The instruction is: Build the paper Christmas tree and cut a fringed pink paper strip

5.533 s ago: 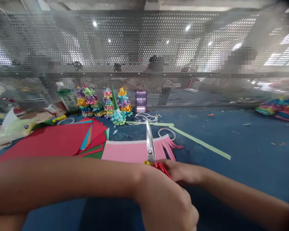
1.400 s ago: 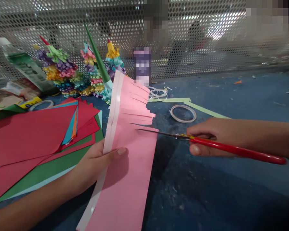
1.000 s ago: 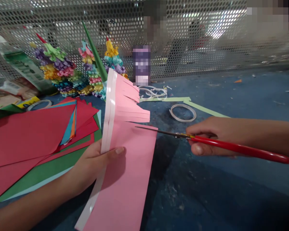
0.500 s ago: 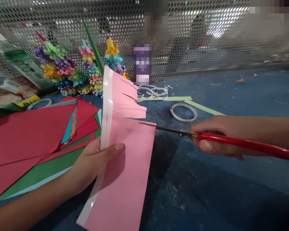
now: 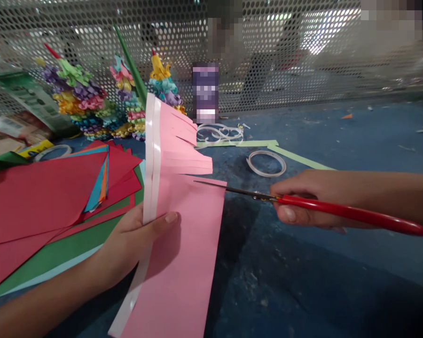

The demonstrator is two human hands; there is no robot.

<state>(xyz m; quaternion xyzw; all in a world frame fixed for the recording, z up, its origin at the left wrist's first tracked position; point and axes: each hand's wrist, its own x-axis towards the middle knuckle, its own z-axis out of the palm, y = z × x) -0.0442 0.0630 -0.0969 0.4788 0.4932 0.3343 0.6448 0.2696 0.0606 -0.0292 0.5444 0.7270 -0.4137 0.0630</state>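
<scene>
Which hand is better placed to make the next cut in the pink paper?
Probably the right hand: it grips the red-handled scissors, blades reaching over the pink paper. The left hand holds that paper.

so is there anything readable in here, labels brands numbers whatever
No text can be read; these carry marks:
Green label on the plastic bottle: print too blurred to read.
Printed packet: too small to read.
Yellow strip: dark print too small to read.
Purple upright item: pixelated, unreadable.
Fringed pink paper and red-handled scissors: no lettering shows.
</scene>
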